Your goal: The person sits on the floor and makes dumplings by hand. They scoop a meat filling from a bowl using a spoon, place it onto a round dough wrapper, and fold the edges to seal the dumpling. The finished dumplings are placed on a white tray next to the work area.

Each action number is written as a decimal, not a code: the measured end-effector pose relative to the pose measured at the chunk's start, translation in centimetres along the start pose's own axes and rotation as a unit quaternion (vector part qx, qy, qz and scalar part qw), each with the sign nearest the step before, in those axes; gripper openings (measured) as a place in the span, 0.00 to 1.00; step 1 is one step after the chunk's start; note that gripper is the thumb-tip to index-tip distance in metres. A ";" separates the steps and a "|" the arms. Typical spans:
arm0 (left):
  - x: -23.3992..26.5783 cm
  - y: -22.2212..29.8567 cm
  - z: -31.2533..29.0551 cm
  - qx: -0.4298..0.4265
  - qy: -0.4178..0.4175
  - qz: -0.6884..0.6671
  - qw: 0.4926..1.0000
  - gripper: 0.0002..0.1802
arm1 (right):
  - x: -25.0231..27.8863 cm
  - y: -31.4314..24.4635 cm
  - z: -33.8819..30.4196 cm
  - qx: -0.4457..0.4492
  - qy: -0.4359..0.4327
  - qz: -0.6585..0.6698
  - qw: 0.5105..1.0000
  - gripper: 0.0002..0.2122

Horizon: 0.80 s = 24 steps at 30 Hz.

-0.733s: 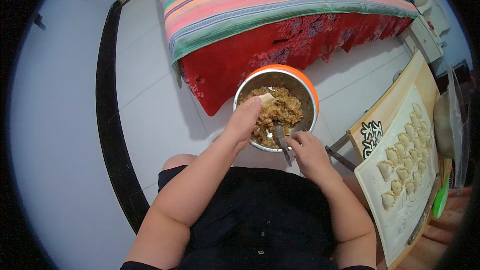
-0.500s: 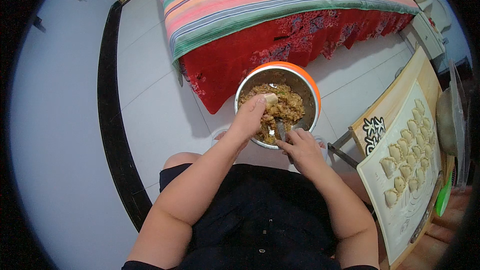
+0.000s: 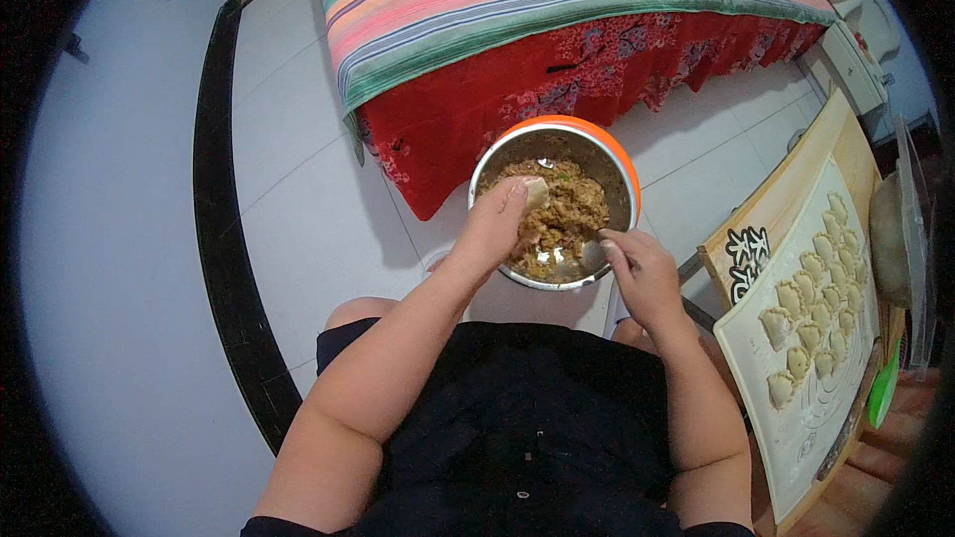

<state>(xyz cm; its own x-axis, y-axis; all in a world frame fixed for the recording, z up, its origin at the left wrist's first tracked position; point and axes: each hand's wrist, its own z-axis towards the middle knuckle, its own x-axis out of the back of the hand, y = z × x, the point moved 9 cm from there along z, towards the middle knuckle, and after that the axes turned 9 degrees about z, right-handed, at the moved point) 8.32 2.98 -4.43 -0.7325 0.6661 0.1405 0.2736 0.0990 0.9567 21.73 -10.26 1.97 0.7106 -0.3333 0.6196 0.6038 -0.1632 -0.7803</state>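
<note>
Steel walls gleam inside the round silver-rimmed bowl (image 3: pixel 620 184), an orange edge (image 3: pixel 609 139) curving out behind it, and brown, crumbly filling (image 3: pixel 579 211) lies heaped across the bottom. Over the near-left rim comes the left hand (image 3: pixel 494 226), gently cupped, thumb uppermost, with a small pale piece of dough (image 3: pixel 537 193) in its hold, right above the filling. Most of its fingers are tucked beneath, out of sight, and the dough's lower side is hidden too. Across at the near-right rim, the right hand (image 3: pixel 645 276) is curled, thumb and forefinger pinched together on a grey metal utensil (image 3: pixel 594 257); its handle vanishes behind the fingers, and its dull end blurs into the filling, so the exact shape is hard to call. Off to the right, cream, crimped dumplings (image 3: pixel 821 310) sit in rows on a white, flour-dusted mat (image 3: pixel 764 443), itself on a pale wooden board (image 3: pixel 834 129). A bright green object (image 3: pixel 881 393) shows by the board's edge, too partly seen to name. Up top, the striped multicoloured bedspread (image 3: pixel 557 2) runs out of view.
</note>
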 end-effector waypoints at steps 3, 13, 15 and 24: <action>0.4 0.0 -0.3 0.038 0.020 -0.061 0.997 0.20 | 1.6 0.6 -0.4 -0.047 0.044 0.058 0.996 0.11; 3.5 1.2 0.2 0.082 0.064 -0.353 0.930 0.22 | 1.0 1.0 -0.4 -0.081 0.053 0.169 0.981 0.10; 3.3 1.3 0.2 0.085 0.060 -0.368 0.924 0.22 | 0.1 0.7 -0.4 -0.015 0.047 0.097 0.994 0.10; 3.5 1.4 -0.1 0.091 0.048 -0.385 0.917 0.21 | -3.2 -0.6 0.3 0.052 -0.104 0.039 0.993 0.10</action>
<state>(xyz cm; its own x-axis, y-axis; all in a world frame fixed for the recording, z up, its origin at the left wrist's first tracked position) 6.09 5.39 -2.55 -0.8008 0.2793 -0.5297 -0.2554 0.6409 0.7239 19.17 -8.85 0.48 0.8095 -0.1415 0.5699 0.5699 -0.0445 -0.8205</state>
